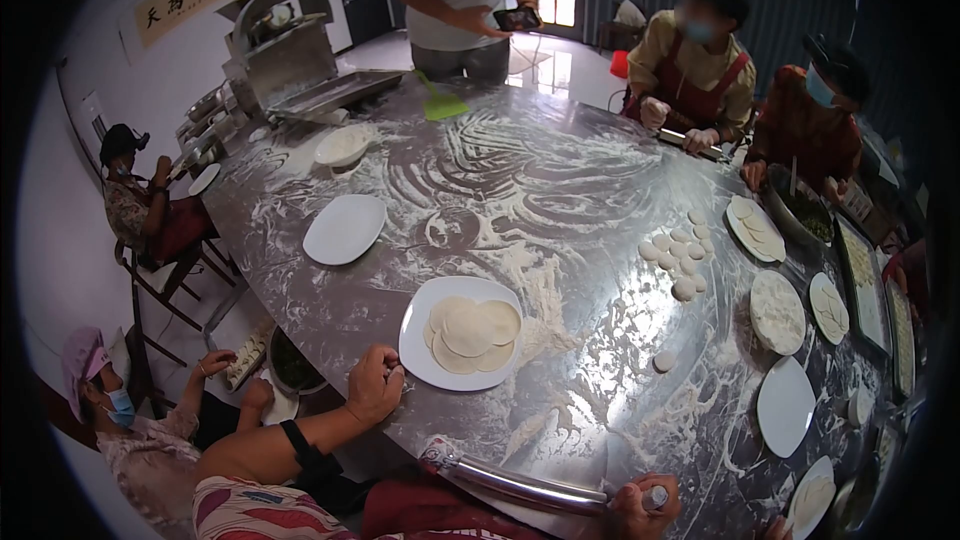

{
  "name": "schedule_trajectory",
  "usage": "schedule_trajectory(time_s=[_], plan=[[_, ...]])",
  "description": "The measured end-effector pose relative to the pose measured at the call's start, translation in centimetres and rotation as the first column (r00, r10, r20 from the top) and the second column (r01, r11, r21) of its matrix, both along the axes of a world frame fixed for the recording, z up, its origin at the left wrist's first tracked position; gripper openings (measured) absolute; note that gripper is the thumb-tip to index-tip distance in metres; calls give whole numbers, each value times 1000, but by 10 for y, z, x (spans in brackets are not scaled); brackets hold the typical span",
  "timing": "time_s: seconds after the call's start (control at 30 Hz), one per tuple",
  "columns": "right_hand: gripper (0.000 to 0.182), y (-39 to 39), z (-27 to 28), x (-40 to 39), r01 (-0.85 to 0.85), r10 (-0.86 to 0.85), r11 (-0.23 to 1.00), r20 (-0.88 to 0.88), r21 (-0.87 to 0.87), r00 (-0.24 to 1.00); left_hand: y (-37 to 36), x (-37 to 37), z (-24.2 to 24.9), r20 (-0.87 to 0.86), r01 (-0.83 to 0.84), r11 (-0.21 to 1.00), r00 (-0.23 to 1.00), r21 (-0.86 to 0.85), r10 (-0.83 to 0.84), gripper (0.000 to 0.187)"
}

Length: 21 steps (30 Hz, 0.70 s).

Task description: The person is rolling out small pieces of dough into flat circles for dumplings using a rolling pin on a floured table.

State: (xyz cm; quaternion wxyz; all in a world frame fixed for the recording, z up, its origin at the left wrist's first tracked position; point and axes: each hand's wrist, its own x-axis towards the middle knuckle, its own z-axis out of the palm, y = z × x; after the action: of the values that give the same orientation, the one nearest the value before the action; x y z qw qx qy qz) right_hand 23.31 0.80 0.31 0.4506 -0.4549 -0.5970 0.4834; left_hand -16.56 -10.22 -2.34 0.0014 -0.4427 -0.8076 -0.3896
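Observation:
My right hand [645, 508] is wrapped around one handle of a shiny metal rolling pin [530, 485], which lies along the near edge of the table. My left hand [375, 386] rests at the table's edge with its fingers curled in, and nothing shows in it. Just beyond it stands a white plate [412, 340] bearing a stack of round, flat dough wrappers [468, 332]. Small dough pieces [682, 252] lie in a cluster to the right, with a single dough piece [663, 361] nearer to me.
Flour streaks the metal table [560, 270]. An empty white plate [345, 229], a bowl of flour [343, 146] and a green scraper [440, 100] lie farther back. More plates [785, 407] line the right side. People sit or stand around; one holds a phone [516, 19].

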Motion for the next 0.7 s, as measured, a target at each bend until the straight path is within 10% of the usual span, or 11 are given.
schedule_trajectory(time_s=[0.7], plan=[[12,4,-3,4,-59,52,991,64,123,997,0,1,1,14,-2,1000,1000,-9,2,22]])
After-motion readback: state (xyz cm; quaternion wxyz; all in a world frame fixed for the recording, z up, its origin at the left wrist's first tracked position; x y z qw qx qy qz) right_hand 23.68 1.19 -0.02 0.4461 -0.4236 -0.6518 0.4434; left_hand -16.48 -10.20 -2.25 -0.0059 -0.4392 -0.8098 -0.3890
